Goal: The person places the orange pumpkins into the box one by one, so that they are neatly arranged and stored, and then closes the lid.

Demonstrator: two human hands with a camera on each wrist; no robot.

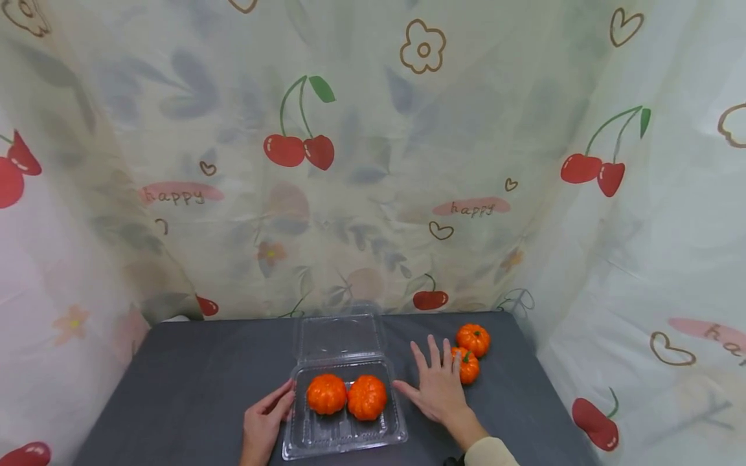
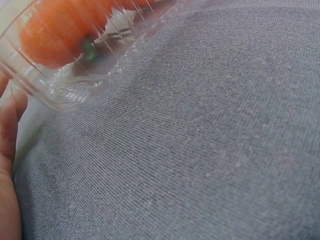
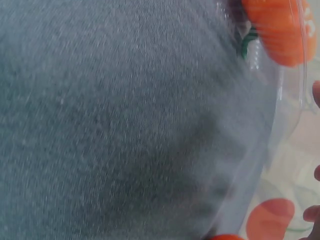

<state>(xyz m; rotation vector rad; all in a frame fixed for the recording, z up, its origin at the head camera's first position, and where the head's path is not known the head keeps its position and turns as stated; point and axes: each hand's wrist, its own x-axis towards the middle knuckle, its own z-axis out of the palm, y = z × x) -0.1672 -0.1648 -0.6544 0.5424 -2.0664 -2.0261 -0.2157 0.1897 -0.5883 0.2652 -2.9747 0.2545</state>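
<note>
A clear plastic clamshell container [image 1: 344,446] lies with its lid [image 1: 339,336] raised at the back. Inside sit two small orange pumpkins, the left pumpkin [image 1: 326,394] beside the right pumpkin [image 1: 367,397]. At the container's left rim my left hand [image 1: 265,414] holds the edge with bent fingers; the left wrist view shows fingertips [image 2: 12,107] against its wall. My right hand [image 1: 440,388] is spread flat to the right of the container, holding nothing. Its fingers partly cover a nearer loose pumpkin [image 1: 469,367], and another pumpkin [image 1: 473,340] lies just behind.
A dark grey cloth [image 1: 204,388] covers the tabletop. Pale curtains [image 1: 361,194] printed with cherries, hearts and flowers enclose it at the back and both sides. A small white item [image 1: 175,318] shows at the back left corner.
</note>
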